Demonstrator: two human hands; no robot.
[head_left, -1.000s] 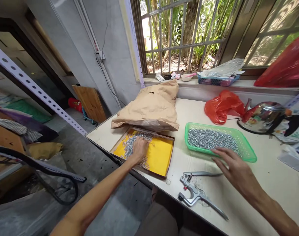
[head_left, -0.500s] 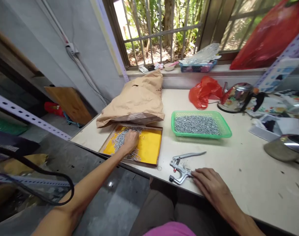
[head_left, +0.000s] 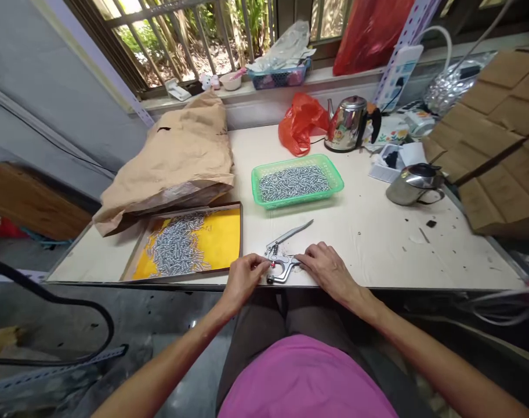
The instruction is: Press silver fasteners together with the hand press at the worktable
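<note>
Silver snap pliers [head_left: 286, 262] lie near the table's front edge, their handles spread apart. My right hand [head_left: 329, 271] has its fingers closed around the lower handle. My left hand [head_left: 246, 280] is pinched at the pliers' jaw, beside a small red part; whatever is between its fingertips is too small to make out. To the left, a shallow tray [head_left: 225, 247] with a yellow bottom bears a heap of small silver metal pieces [head_left: 175, 247]. Behind the pliers stands a green plastic basket [head_left: 264, 204] filled with similar small metal pieces [head_left: 294, 181].
A large brown paper bag [head_left: 181, 151] leans over the tray's back edge. Toward the back are a red plastic bag [head_left: 300, 123] and a shiny kettle [head_left: 346, 128]. A metal pot [head_left: 410, 188] stands at right, near stacked cardboard [head_left: 495, 133]. Small scraps dot the right tabletop.
My left hand has moved from the metal pieces in the tray rightward to the pliers' jaw. My right hand's fingers have curled more around the handle. The view has turned right.
</note>
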